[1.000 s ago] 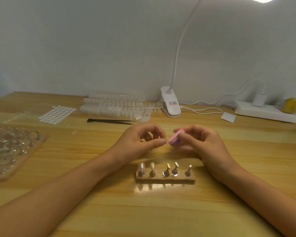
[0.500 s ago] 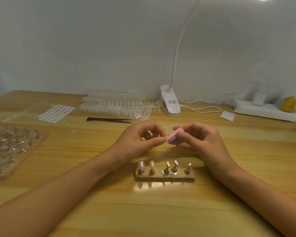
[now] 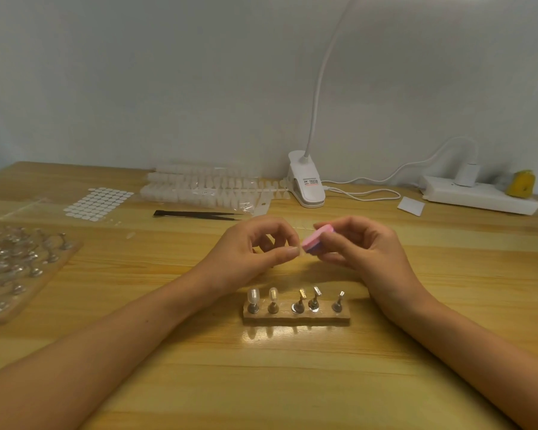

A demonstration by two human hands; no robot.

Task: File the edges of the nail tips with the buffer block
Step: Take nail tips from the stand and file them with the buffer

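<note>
Centre frame, the right hand (image 3: 364,246) has its fingers curled round the pink block (image 3: 316,242), whose free end meets the left hand (image 3: 255,246). That hand's thumb and forefinger pinch what I take for a tip, too small and clear to make out. I'd judge the block light and spongy. The tip looks thin, springy and slippery, best pinched flat with one edge exposed. Mounted tips (image 3: 254,295) wait on the stand (image 3: 295,318) below.

White clip lamp (image 3: 306,184) at tabletop (image 3: 292,383) rear; power strip (image 3: 479,197) far right; black tweezers (image 3: 196,214) nearer; sticker sheet (image 3: 98,203) further left.
</note>
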